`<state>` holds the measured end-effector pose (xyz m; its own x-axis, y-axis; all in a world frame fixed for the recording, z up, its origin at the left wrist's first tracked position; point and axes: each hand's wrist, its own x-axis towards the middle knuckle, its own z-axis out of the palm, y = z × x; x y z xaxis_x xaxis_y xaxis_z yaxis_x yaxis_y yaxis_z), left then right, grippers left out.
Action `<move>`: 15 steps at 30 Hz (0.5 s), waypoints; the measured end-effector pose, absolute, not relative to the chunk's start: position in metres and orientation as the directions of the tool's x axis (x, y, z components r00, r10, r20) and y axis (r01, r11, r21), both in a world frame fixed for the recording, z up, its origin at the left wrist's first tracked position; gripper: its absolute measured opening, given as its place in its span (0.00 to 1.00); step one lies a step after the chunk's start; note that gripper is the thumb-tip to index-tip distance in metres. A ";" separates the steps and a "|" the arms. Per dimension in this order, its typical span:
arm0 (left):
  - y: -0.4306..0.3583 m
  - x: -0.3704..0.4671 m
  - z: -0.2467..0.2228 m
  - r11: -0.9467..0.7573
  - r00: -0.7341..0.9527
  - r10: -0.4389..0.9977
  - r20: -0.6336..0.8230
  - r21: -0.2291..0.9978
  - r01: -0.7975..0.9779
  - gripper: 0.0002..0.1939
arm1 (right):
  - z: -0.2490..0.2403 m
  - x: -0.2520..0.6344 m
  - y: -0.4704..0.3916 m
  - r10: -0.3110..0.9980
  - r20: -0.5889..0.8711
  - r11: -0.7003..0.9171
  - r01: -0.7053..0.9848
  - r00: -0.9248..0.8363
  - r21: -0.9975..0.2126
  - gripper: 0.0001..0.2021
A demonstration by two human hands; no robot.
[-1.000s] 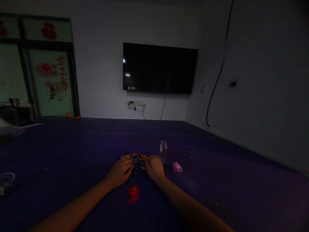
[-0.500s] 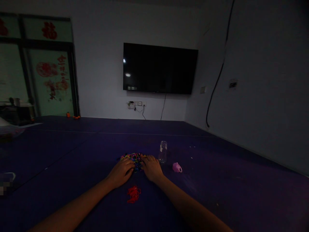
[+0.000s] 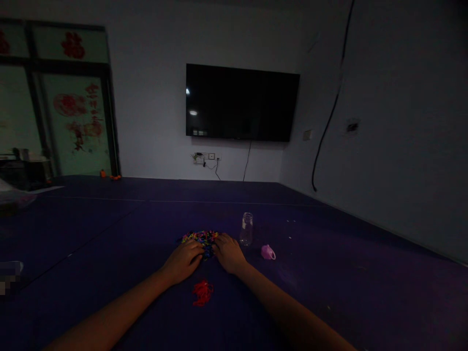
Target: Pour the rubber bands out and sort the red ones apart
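A pile of small multicoloured bands [image 3: 201,237] lies on the dark purple surface [image 3: 146,229]. My left hand [image 3: 185,258] rests at the pile's left front edge, fingers bent over it. At the pile's right side, my right hand [image 3: 228,252] touches the bands with its fingers curved. Whether either hand pinches any band is too dark to make out. Nearer to me, between the forearms, sits a separate small heap of red bands [image 3: 202,293]. An upright clear bottle [image 3: 246,229] without a lid stands just beyond my right hand, and a pink lid with a loop [image 3: 268,252] lies right of it.
A black television [image 3: 241,103] hangs on the far wall above sockets and cables. A black cable [image 3: 331,117] runs down the right wall. Small orange objects [image 3: 115,178] sit by the glass door, and a whitish item [image 3: 14,196] is at the left edge.
Both hands stay at the pile, with only slight finger shifts. The right hand's fingers have moved slightly left. The bottle, the pink lid and the red heap keep their places.
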<state>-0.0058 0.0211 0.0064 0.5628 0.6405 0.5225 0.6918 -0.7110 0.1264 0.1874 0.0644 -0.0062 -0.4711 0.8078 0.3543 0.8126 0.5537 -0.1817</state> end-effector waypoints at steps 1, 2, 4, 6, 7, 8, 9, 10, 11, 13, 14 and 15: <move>0.021 -0.006 0.007 -0.710 0.564 0.641 0.520 0.125 0.693 0.11 | -0.006 0.187 0.064 0.805 0.353 0.560 0.809 -0.478 -0.181 0.18; 0.020 -0.006 0.007 -0.708 0.563 0.642 0.521 0.123 0.695 0.11 | -0.005 0.187 0.064 0.801 0.354 0.565 0.805 -0.483 -0.181 0.18; 0.019 -0.005 0.008 -0.704 0.559 0.643 0.524 0.117 0.701 0.11 | -0.004 0.187 0.062 0.791 0.363 0.578 0.796 -0.492 -0.180 0.18; 0.018 -0.004 0.009 -0.699 0.557 0.645 0.523 0.109 0.707 0.11 | -0.002 0.187 0.060 0.773 0.380 0.599 0.781 -0.508 -0.177 0.18; 0.018 -0.004 0.009 -0.697 0.558 0.646 0.521 0.106 0.709 0.11 | -0.001 0.187 0.058 0.758 0.390 0.618 0.767 -0.524 -0.171 0.18; 0.017 -0.004 0.009 -0.695 0.559 0.648 0.518 0.102 0.712 0.11 | 0.001 0.187 0.056 0.737 0.398 0.642 0.749 -0.546 -0.163 0.18; 0.017 -0.004 0.009 -0.692 0.559 0.651 0.513 0.098 0.715 0.11 | 0.003 0.187 0.054 0.713 0.406 0.670 0.727 -0.572 -0.153 0.19; 0.018 -0.004 0.009 -0.687 0.559 0.655 0.509 0.094 0.720 0.11 | 0.004 0.186 0.052 0.687 0.410 0.698 0.702 -0.601 -0.141 0.19; 0.018 -0.004 0.009 -0.681 0.556 0.660 0.505 0.089 0.727 0.11 | 0.006 0.186 0.049 0.660 0.411 0.725 0.677 -0.629 -0.130 0.19; 0.019 -0.004 0.008 -0.665 0.547 0.670 0.502 0.080 0.742 0.11 | 0.009 0.185 0.046 0.618 0.404 0.764 0.635 -0.674 -0.109 0.19; 0.020 -0.005 0.007 -0.658 0.540 0.674 0.504 0.078 0.749 0.11 | 0.010 0.185 0.045 0.604 0.401 0.777 0.622 -0.689 -0.102 0.19; 0.020 -0.005 0.007 -0.652 0.532 0.676 0.509 0.078 0.754 0.12 | 0.011 0.185 0.044 0.594 0.396 0.785 0.612 -0.700 -0.096 0.19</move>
